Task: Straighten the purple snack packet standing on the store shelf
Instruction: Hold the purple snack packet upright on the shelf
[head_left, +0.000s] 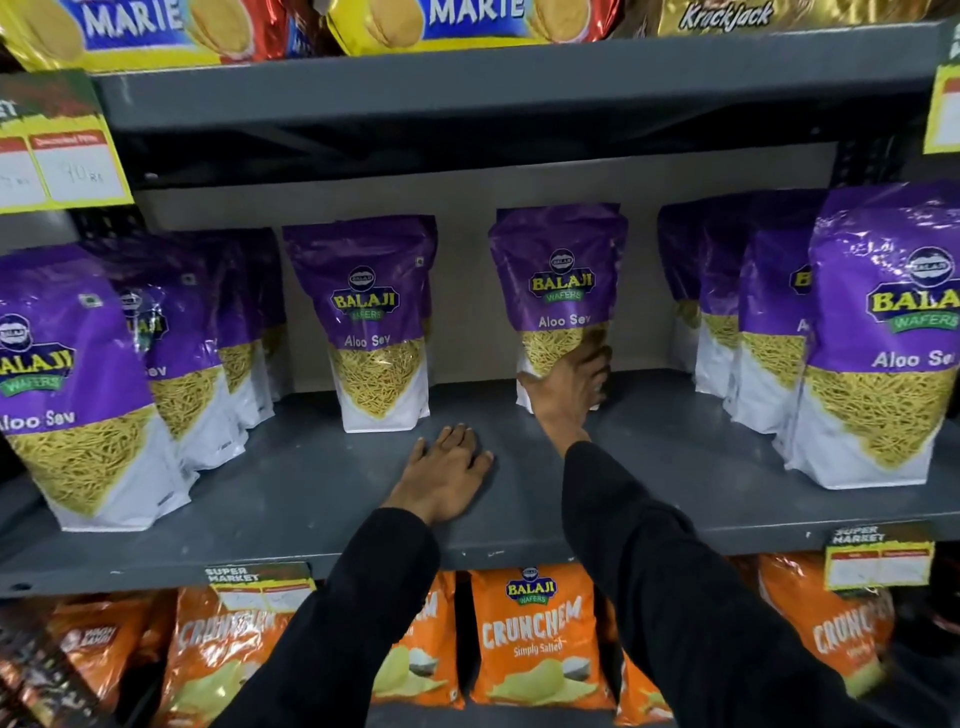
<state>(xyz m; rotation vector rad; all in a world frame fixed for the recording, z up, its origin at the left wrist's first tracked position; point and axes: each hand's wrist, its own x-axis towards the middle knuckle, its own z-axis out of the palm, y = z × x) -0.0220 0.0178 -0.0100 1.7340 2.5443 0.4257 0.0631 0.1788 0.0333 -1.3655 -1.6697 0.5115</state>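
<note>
A purple Aloo Sev packet (560, 280) stands upright toward the back of the grey shelf (322, 499), right of centre. My right hand (569, 389) covers its lower front, fingers wrapped on the bottom of the packet. My left hand (441, 475) lies flat, palm down, on the bare shelf in front, fingers spread, holding nothing. Both arms wear black sleeves.
Another purple packet (371, 317) stands alone left of centre. Rows of the same packets fill the left end (78, 384) and the right end (883, 332). Orange Crunchem bags (535, 634) hang below, biscuit packs (457, 21) sit above. Yellow price tags (62, 156) stick out at the shelf edges.
</note>
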